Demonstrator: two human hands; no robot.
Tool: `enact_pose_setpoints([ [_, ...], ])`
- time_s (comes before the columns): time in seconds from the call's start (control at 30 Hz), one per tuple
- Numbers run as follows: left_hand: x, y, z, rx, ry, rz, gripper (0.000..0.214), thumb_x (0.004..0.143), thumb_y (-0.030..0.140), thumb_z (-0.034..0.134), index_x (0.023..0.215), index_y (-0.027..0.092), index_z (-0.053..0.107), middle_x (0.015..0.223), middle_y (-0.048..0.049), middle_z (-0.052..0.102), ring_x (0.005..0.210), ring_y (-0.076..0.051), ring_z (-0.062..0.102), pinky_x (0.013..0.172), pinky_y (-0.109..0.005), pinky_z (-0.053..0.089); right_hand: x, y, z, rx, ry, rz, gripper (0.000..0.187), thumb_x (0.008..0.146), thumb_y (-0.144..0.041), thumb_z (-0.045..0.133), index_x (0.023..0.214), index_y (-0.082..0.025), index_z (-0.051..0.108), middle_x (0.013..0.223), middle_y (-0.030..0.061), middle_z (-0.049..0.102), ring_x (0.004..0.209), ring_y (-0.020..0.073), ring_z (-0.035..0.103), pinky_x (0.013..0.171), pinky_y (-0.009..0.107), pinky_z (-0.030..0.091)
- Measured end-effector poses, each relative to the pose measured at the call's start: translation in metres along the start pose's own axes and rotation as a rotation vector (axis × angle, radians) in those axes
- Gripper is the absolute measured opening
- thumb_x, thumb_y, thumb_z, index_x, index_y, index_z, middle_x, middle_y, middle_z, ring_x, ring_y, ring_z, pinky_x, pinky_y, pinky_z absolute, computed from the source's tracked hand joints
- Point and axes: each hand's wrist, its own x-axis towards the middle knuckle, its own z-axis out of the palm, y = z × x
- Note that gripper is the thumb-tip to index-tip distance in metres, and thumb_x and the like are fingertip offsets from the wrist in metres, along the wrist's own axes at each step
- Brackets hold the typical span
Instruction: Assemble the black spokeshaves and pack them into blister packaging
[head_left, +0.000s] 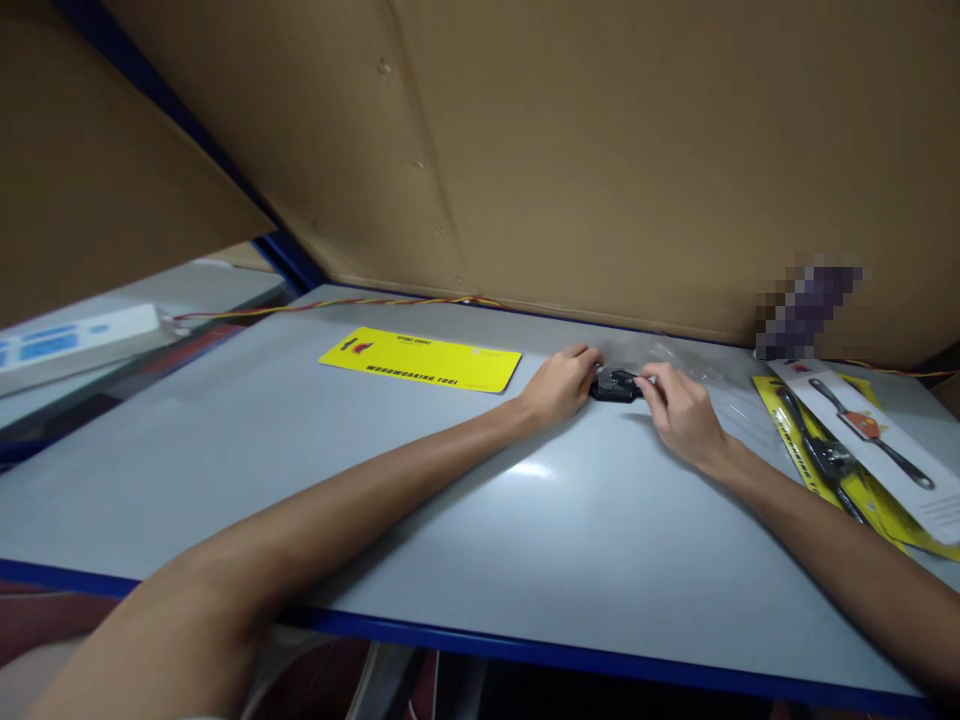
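Observation:
A small black tool lies on the grey table near its far edge. My left hand grips the tool's left end. My right hand pinches its right end with fingertips. A clear plastic blister lies just behind my right hand, hard to make out. A yellow card printed "woodworking tool" lies flat to the left of my left hand.
Packaged black tools on yellow and white cards are stacked at the right edge. A cardboard wall stands behind the table. A red-yellow wire runs along the back. A white device sits on the neighbouring bench at left.

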Motion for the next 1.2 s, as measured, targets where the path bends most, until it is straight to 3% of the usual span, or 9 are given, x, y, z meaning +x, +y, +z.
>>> enact_pose_setpoints([
  [0.2,0.001,0.011,-0.006,0.069,0.052,-0.03,0.028,0.106,0.02,0.038,0.112,0.019,0.066,0.112,-0.0132,0.069,0.096,-0.027,0.066,0.084,-0.038,0.048,0.006,0.007,0.013,0.082,0.198,-0.073,0.017,0.108,-0.025,0.045,0.092,-0.026,0.051,0.098,0.0098,0.063,0.088,0.025,0.063,0.08,0.042,0.054],
  [0.33,0.001,0.012,-0.009,0.063,0.162,-0.023,0.029,0.109,0.027,0.036,0.109,0.02,0.063,0.107,-0.0119,0.07,0.097,-0.027,0.062,0.087,-0.039,0.046,0.007,0.009,0.017,0.145,0.161,-0.131,0.012,0.104,-0.018,0.051,0.095,-0.024,0.056,0.109,0.0115,0.067,0.098,0.0266,0.067,0.089,0.045,0.057],
  [0.5,0.003,0.005,-0.01,-0.093,0.267,0.06,0.026,0.108,0.028,0.041,0.106,0.019,0.065,0.101,-0.0094,0.07,0.094,-0.023,0.061,0.089,-0.035,0.049,0.006,0.013,0.016,0.113,0.091,-0.212,0.013,0.103,-0.016,0.057,0.093,-0.023,0.063,0.111,0.01,0.07,0.097,0.0234,0.071,0.089,0.041,0.06],
  [0.77,0.0,0.002,-0.007,-0.184,0.201,0.257,0.033,0.108,0.025,0.045,0.123,0.018,0.074,0.105,-0.0102,0.076,0.097,-0.021,0.07,0.089,-0.034,0.055,0.009,0.012,0.016,0.113,0.037,-0.204,0.013,0.102,-0.016,0.06,0.108,-0.022,0.069,0.106,0.0083,0.074,0.095,0.0237,0.073,0.087,0.04,0.061],
  [0.9,-0.003,0.003,-0.004,-0.168,0.229,0.242,0.032,0.108,0.028,0.05,0.128,0.019,0.072,0.109,-0.009,0.08,0.101,-0.02,0.074,0.092,-0.034,0.057,0.01,0.009,0.015,0.146,0.071,-0.2,0.017,0.104,-0.017,0.056,0.112,-0.023,0.069,0.108,0.0072,0.077,0.098,0.0239,0.075,0.089,0.04,0.062],
  [1.03,-0.003,0.003,0.0,-0.141,0.267,0.226,0.025,0.106,0.028,0.053,0.121,0.02,0.072,0.108,-0.0073,0.081,0.099,-0.02,0.076,0.09,-0.032,0.058,0.009,0.008,0.014,0.165,0.135,-0.189,0.022,0.103,-0.016,0.054,0.119,-0.025,0.067,0.109,0.0064,0.078,0.098,0.0236,0.076,0.089,0.041,0.063],
  [1.2,-0.003,0.002,0.004,-0.059,0.277,0.357,0.017,0.106,0.03,0.056,0.111,0.02,0.069,0.102,-0.0059,0.082,0.089,-0.018,0.076,0.083,-0.031,0.056,0.008,0.007,0.015,0.179,0.154,-0.163,0.033,0.099,-0.022,0.063,0.131,-0.027,0.063,0.113,0.0062,0.079,0.096,0.0236,0.077,0.089,0.043,0.065],
])
